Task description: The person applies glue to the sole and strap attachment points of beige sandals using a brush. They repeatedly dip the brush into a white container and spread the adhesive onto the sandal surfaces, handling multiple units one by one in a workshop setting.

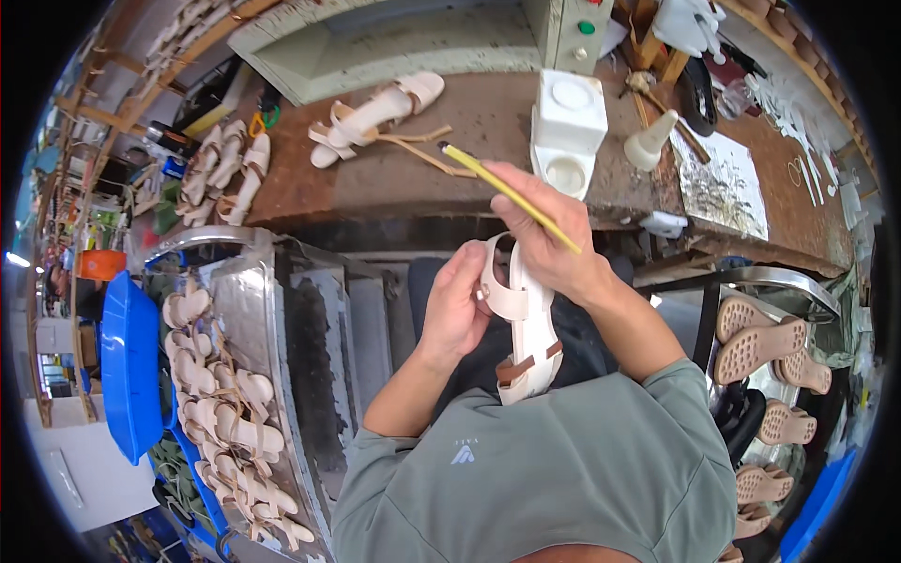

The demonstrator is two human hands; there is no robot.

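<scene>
In front of my chest a cream sandal [535, 324] with a brown strap near its heel points away from me. My left hand [455, 300] is closed on the sandal's front strap from the left side, thumb on top. My right hand [554, 235] pinches a thin yellow pencil-like stick [469, 163] with a dark far end, slanting across the fingers. That hand hangs over the sandal's toe end; whether its hidden fingers also grip the sandal, I cannot tell. Beyond, on the bench, lies another cream sandal [375, 117] with loose tan straps.
A white container with a round cup [566, 174] and a white cone-shaped bottle [649, 141] stand on the brown bench [450, 192]. Several cream sandals [235, 427] fill a metal rack at left, beside a blue basin [129, 366]. Tan soles [760, 347] sit on a right rack.
</scene>
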